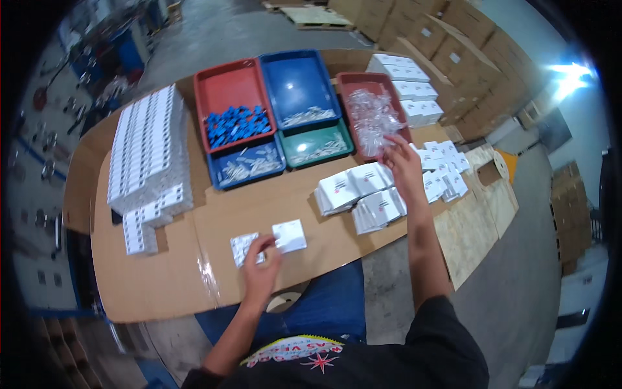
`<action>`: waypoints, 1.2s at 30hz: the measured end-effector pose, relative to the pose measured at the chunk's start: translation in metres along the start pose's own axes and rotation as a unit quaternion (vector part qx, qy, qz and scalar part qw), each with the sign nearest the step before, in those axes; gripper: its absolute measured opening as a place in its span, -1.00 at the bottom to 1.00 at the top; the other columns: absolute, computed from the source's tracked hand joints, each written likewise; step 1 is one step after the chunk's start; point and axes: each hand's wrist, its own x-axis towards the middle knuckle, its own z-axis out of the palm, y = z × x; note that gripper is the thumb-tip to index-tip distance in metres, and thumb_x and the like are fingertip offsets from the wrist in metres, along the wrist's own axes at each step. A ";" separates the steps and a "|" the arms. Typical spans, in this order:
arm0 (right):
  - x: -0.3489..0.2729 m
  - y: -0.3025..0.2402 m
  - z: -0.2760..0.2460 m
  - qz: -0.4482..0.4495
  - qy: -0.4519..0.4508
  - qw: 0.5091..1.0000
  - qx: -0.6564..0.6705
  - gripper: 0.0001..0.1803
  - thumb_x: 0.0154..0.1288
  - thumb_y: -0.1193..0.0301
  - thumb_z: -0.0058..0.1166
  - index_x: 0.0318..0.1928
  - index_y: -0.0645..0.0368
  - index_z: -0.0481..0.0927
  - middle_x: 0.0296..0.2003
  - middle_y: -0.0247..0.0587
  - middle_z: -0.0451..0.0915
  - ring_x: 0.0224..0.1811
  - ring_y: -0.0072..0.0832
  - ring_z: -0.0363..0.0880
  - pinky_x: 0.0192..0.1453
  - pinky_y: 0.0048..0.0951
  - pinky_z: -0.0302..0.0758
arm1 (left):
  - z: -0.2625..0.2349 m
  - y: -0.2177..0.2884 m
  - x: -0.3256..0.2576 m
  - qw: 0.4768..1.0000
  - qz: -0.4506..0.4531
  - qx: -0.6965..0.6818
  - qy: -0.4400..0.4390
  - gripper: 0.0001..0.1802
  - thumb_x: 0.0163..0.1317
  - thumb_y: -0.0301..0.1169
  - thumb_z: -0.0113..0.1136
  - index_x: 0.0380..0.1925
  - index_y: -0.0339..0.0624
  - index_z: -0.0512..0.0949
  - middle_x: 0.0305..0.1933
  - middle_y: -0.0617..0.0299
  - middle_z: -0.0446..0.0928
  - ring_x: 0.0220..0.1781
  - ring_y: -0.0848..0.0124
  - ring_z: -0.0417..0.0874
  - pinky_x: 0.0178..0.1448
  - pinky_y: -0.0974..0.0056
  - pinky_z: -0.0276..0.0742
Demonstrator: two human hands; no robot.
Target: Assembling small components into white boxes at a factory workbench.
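Over the front middle of the cardboard-covered table, my left hand (261,267) hovers with its fingers loosely curved and apart. Just beyond its fingertips lies a small white tray-like piece (242,248) with small parts in it. A flat white square (289,236) lies to its right. My right hand (403,165) reaches out to the near end of a red tray (345,83) heaped with clear plastic pieces (372,117). Its fingertips are bent together on one of these clear plastic pieces, partly hidden by the fingers.
Rows of white boxes (146,146) are stacked at the left. Trays hold blue parts (237,125) and clear parts (251,163). White packets (363,194) lie in piles before and beside my right arm, with white boxes (405,87) behind. Large cartons (453,52) stand at the far right.
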 end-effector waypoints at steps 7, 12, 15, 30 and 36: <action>-0.164 0.024 0.126 0.108 -0.015 0.970 0.219 -0.73 0.51 0.52 0.08 0.16 0.25 0.52 0.00 -0.05 0.68 0.07 -0.26 0.74 0.06 -0.25 0.73 | 0.057 0.083 0.008 0.967 -0.005 -0.254 -0.033 -0.62 0.40 -0.51 0.32 0.20 -0.29 0.60 0.15 0.11 0.64 0.18 0.38 0.63 0.31 0.28 0.52; -0.202 0.050 0.156 0.141 -0.008 0.955 0.263 -0.81 0.53 0.50 0.12 0.08 0.22 0.55 0.02 -0.09 0.70 0.09 -0.29 0.73 0.03 -0.16 0.80 | 0.035 0.073 -0.013 0.958 -0.021 -0.274 0.075 -0.85 0.43 -0.53 0.29 -0.09 -0.33 0.75 0.04 0.13 0.68 0.08 0.40 0.68 0.20 0.31 0.58; -0.210 0.049 0.164 0.160 -0.001 0.966 0.204 -0.93 0.54 0.51 0.11 -0.04 0.20 0.57 0.08 -0.03 0.70 0.12 -0.35 0.70 0.09 -0.09 0.78 | 0.025 0.066 -0.023 0.963 -0.002 -0.246 0.110 -0.84 0.41 -0.55 0.32 -0.07 -0.36 0.73 -0.06 0.14 0.70 0.06 0.44 0.68 0.20 0.35 0.57; -0.227 0.048 0.166 0.080 -0.118 0.985 0.101 -0.84 0.41 0.60 0.26 -0.05 0.29 0.76 -0.07 -0.17 0.72 0.01 -0.50 0.67 0.19 -0.47 0.57 | 0.000 0.059 -0.057 0.976 0.039 -0.203 0.066 -0.82 0.34 -0.58 0.37 -0.08 -0.33 0.65 0.01 0.14 0.66 0.08 0.40 0.67 0.22 0.29 0.56; -0.240 0.051 0.177 0.064 -0.119 0.977 0.165 -0.86 0.30 0.69 0.31 -0.15 0.28 0.72 -0.11 -0.19 0.70 0.02 -0.45 0.66 0.18 -0.41 0.59 | -0.008 0.039 -0.067 0.985 0.077 -0.148 0.047 -0.66 0.24 -0.58 0.46 0.03 -0.28 0.68 0.04 0.12 0.72 0.14 0.39 0.68 0.30 0.27 0.54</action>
